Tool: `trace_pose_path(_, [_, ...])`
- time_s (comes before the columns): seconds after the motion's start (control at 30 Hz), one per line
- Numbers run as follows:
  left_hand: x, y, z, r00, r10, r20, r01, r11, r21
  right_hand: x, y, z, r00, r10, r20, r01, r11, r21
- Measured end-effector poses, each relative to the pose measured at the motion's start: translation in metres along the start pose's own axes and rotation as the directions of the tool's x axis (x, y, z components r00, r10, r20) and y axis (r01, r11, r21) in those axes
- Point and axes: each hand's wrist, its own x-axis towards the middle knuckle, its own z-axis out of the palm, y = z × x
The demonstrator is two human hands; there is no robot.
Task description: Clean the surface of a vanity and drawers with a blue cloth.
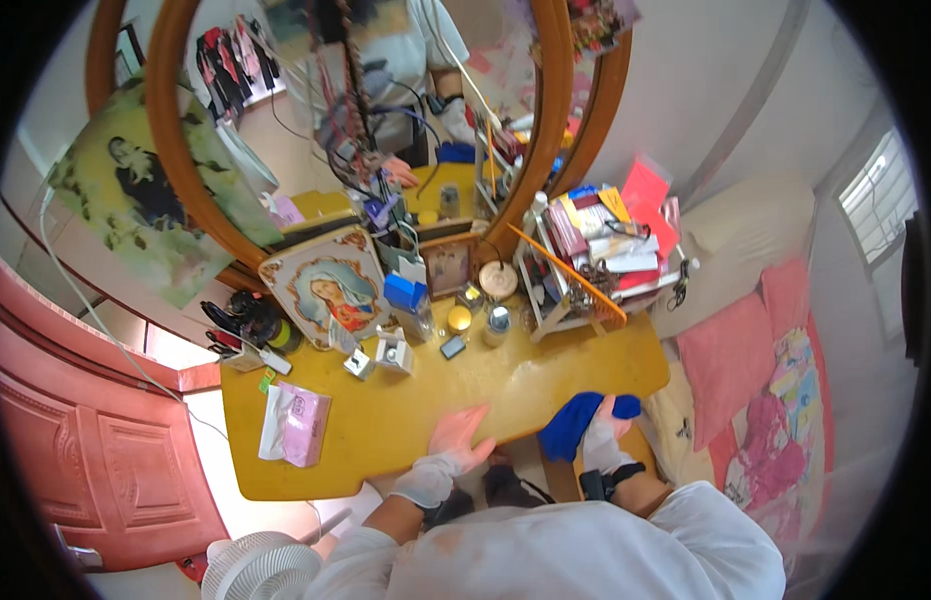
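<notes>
My left hand (458, 441), in a pink and white glove, is at the front edge of the yellow wooden dressing table (390, 442). Its thumb stands apart from the fingers, and nothing is in it. Farther right, my right hand (605, 431) wears a similar glove and grips a blue cloth (572, 426) near the table's front right. Part of the cloth bunches out beyond the fingers. Beyond my hands stand a glass jar (497, 327), a yellow-lidded pot (459, 319), a small dark box (452, 347) and an open white carton (393, 352).
A pink tissue pack (304, 426) lies at the left. Behind are a framed religious picture (338, 289), a blue-topped container (410, 306) and a large mirror (360, 90). A crowded white rack (544, 330) with an orange comb (578, 277) stands right. A fan (261, 568) is at lower left.
</notes>
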Motion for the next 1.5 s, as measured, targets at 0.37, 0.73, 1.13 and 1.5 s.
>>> trace_pose_path(0.37, [-0.002, -0.012, 0.008, 0.964, -0.131, 0.231, 0.236, 0.821, -0.52, -0.057, -0.092, -0.03, 0.24, 0.534, 0.81, -0.861, 0.503, -0.076])
trace_pose_path(0.73, [0.01, 0.02, 0.051, 0.685, 0.472, 0.556, 0.551, 0.164, -0.818, -0.097, -0.219, -0.052, 0.148, 0.161, 0.976, -0.546, 0.836, -0.055])
trace_pose_path(1.13, [-0.02, 0.014, -0.035, 0.932, -0.111, 0.346, 0.358, 0.436, -0.826, -0.082, -0.337, 0.015, 0.219, -0.122, 0.968, -0.701, 0.671, 0.243])
trace_pose_path(1.5, [0.004, -0.043, 0.003, 0.771, -0.418, 0.481, 0.608, 0.26, -0.75, -0.038, -0.344, 0.25, 0.218, -0.092, 0.971, -0.782, 0.579, 0.231])
